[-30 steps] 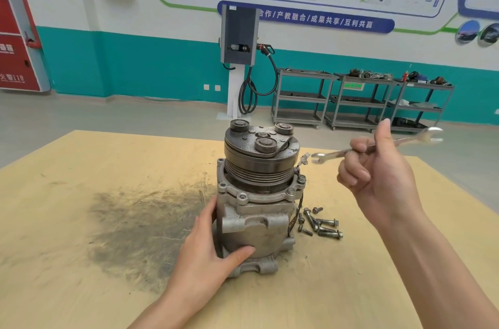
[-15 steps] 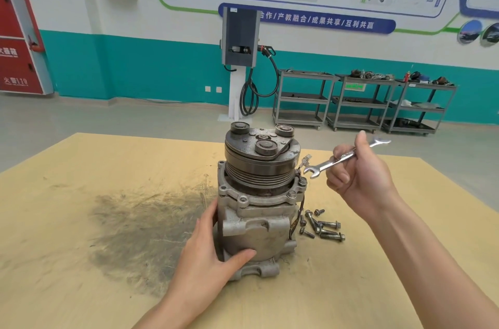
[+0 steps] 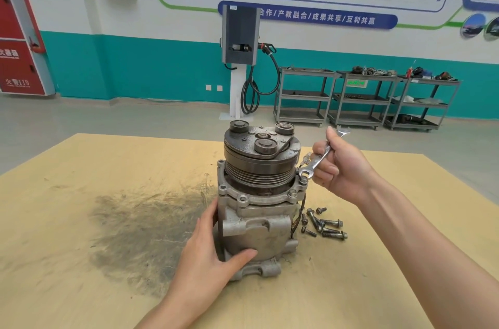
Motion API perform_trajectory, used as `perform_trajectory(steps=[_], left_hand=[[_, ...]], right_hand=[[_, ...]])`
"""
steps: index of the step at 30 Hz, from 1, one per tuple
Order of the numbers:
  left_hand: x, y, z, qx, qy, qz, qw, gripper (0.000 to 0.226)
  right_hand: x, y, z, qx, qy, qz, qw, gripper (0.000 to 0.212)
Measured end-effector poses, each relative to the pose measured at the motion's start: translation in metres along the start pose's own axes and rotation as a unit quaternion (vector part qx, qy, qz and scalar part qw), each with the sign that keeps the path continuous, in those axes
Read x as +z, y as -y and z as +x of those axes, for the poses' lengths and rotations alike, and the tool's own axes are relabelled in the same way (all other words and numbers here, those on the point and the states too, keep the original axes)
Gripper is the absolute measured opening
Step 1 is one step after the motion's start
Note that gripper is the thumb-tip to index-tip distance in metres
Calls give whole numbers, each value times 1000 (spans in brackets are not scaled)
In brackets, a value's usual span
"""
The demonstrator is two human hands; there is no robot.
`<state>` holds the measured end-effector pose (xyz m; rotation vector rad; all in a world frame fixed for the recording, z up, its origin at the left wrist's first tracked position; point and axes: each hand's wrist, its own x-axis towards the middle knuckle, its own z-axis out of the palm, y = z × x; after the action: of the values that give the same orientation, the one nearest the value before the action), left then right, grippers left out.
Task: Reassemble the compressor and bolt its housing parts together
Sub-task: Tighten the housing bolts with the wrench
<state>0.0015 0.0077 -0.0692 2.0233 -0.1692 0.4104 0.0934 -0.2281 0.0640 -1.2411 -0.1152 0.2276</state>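
Observation:
A grey metal compressor [image 3: 259, 223] stands upright on the wooden table [image 3: 81, 220], its dark grooved pulley [image 3: 260, 161] on top. My left hand [image 3: 208, 250] grips the lower housing from the left, thumb across the front. My right hand [image 3: 343, 166] holds a silver open-ended wrench [image 3: 318, 160] slanting down to the left. Its jaw sits on or just above a bolt head [image 3: 303, 179] at the flange's right corner. Other bolt heads show along the flange [image 3: 243, 199].
Several loose bolts [image 3: 324, 224] lie on the table just right of the compressor base. A dark grease smear [image 3: 140, 226] covers the table to the left. Metal shelf carts [image 3: 361, 96] and a charging post [image 3: 239, 59] stand far behind, off the table.
My right hand has swung the wrench down and left, from level in the air to its jaw at the flange's right corner bolt. My left hand stays on the housing.

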Motion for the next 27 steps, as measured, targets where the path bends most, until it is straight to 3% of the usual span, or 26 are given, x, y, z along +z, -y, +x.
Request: perform_trajectory(steps=[6,12,17,23,27], left_hand=[[3,-5,0,7,12,5,1000,107],[5,-4,2,25,-2,-2,1000,106],[7,-1,2,26,-1,-13,1000,106],[7,-1,2,20,-2,-15,1000,101],[8,-2,2,24,-9,-2,1000,106]], right_hand=[[0,3,-5,-4,-9,-1,1000,60],[-3,-11,-27,-62,-59,48,995,58],[6,-16,-43,-134,-92,17,987,59],[24,-46,-61,-333,-222,-121,909,52],[33,-58,-74,-434,-200,-266,837,38]])
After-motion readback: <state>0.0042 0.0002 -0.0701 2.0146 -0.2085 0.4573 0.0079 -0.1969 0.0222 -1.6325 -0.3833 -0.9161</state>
